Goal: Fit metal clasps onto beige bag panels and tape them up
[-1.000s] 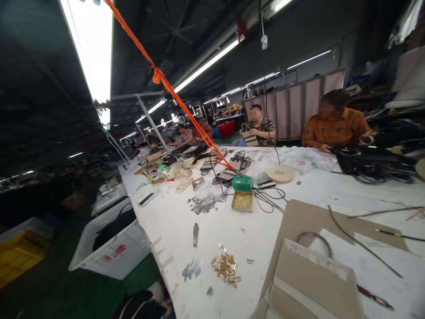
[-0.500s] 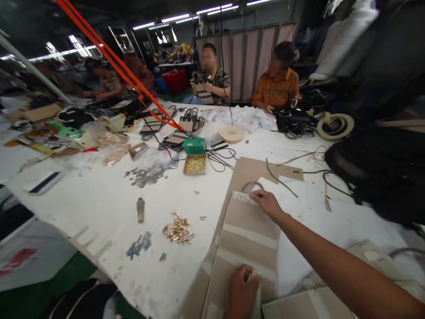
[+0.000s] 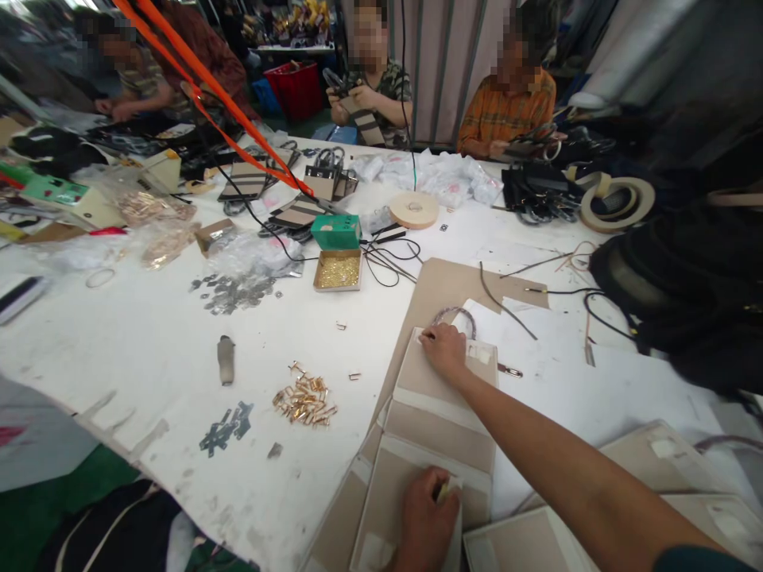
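Observation:
A beige folded bag panel (image 3: 441, 425) lies lengthwise before me, with pale bands across it and white patches (image 3: 480, 351) near its far right corner. At its far left corner my right hand (image 3: 444, 349) is closed, the fingertips pinched together on the panel; whatever they hold is hidden. My left hand (image 3: 426, 516) rests closed on the near part of the panel, with a small pale yellowish piece showing between thumb and fingers. Beyond the far edge curves a dark handle loop (image 3: 456, 316). A brown strap with a metal end (image 3: 510, 371) sticks out at the right.
Gold-coloured metal fittings (image 3: 305, 397), grey metal plates (image 3: 226, 429) and thin grey pieces (image 3: 232, 292) lie in heaps leftward. Farther off are a box of brass bits (image 3: 338, 271) and a tape roll (image 3: 413, 210). More beige panels (image 3: 530, 540) lie near right. Co-workers sit across the table.
My right hand has shifted left along the panel's far edge, uncovering white patches at the right corner. The left hand stays closed on the near part. The view has tipped downward.

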Demonstrator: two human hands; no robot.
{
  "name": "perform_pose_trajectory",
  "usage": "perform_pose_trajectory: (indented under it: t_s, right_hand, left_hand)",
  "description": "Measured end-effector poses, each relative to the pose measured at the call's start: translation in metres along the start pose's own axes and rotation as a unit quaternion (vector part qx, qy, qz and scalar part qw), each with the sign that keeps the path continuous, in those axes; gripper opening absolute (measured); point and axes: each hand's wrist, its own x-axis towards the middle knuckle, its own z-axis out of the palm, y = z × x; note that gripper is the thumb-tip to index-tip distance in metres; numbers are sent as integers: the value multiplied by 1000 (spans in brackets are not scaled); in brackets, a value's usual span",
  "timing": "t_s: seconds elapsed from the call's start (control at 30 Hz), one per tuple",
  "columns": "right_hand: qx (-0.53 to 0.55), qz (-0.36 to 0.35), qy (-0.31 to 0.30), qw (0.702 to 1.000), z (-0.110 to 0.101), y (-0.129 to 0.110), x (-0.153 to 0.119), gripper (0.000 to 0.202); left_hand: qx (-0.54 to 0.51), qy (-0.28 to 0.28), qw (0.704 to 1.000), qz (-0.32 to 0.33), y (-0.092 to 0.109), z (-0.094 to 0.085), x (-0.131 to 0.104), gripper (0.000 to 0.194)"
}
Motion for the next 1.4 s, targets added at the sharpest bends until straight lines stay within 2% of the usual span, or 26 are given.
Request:
perform_pose_trajectory:
  t_s: [0.1, 0.23, 0.33, 0.43, 0.5, 0.6, 0.73, 0.8, 0.83, 0.9, 1.0, 1.07, 1.13, 1.2, 1.4]
  right_hand:
    - [-44, -11, 27, 999, -3, 0, 0, 39]
    - [-102, -33, -12, 994, -13, 0, 7, 43]
    - [-99, -45, -32, 994, -28, -1, 11, 44]
    - [-88, -75, -26, 993, -49, -10, 6, 44]
    - [-59, -126, -1, 990, -63, -26, -1, 43]
    - [0, -233, 32, 972, -74, -63, -16, 41]
    - [41, -335, 15, 941, -73, -118, -42, 33]
    - [74, -344, 8, 936, -72, -129, -63, 44]
    - [96, -335, 3, 937, -73, -128, -76, 47]
    - [142, -307, -21, 941, -74, -110, -108, 38]
    - [195, -264, -93, 940, -79, -57, -157, 18]
    - [207, -225, -156, 939, -83, -20, -183, 14]
    - [204, -188, -209, 938, -86, 9, -201, 11]
    - [186, -172, -230, 940, -89, 27, -210, 12]
    - [118, -210, -233, 942, -99, 52, -213, 15]
  left_hand:
    - [15, 5, 1000, 1, -2, 1, 0, 13]
    - [18, 6, 1000, 3, -1, 2, 0, 13]
    - [5, 6, 1000, 8, 3, 1, -1, 12]
    - [-16, 3, 1000, 15, 10, -1, -6, 13]
    - [-13, 9, 999, 30, 16, -2, -13, 15]
    - [20, 35, 997, 69, 27, -4, -28, 16]
    - [35, 69, 992, 101, 37, -6, -44, 16]
    - [8, 69, 994, 79, 39, -9, -47, 22]
    - [-11, 72, 995, 63, 39, -10, -48, 26]
    - [-45, 90, 994, 37, 39, -15, -48, 35]
    - [-49, 118, 992, 21, 39, -21, -47, 56]
    - [-23, 110, 993, 25, 40, -22, -45, 67]
    - [12, 81, 995, 48, 44, -21, -43, 60]
    - [60, 59, 994, 65, 48, -17, -40, 46]
    - [166, 40, 981, 91, 61, -6, -38, 25]
